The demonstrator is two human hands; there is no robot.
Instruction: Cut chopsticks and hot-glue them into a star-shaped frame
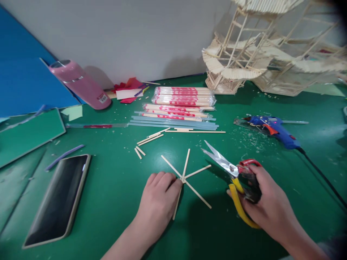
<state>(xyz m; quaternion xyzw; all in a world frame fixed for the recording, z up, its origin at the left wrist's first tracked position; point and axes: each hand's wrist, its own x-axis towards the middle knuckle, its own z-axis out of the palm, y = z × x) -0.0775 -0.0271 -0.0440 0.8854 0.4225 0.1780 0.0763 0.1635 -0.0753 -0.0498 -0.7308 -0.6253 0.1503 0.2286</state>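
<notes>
A pair of scissors (221, 159) with red and yellow handles is gripped in my right hand (267, 202), its blades parted and pointing up and left. Flat on the table lies a star of thin wooden sticks (197, 194), joined at the middle. My left hand (159, 196) is on its left side, fingers curled and pinching near the centre; the fingers hide part of the star. Just beyond lie short cut sticks (138, 153) and longer loose sticks (195, 131).
Wrapped chopstick packs (184, 96) and pale glue sticks (173, 123) lie ahead. A blue glue gun (273, 128) with a cord rests right. Stick-built models (235, 70) stand behind. A phone (58, 200), a pink bottle (81, 85) and a green board (29, 133) are left.
</notes>
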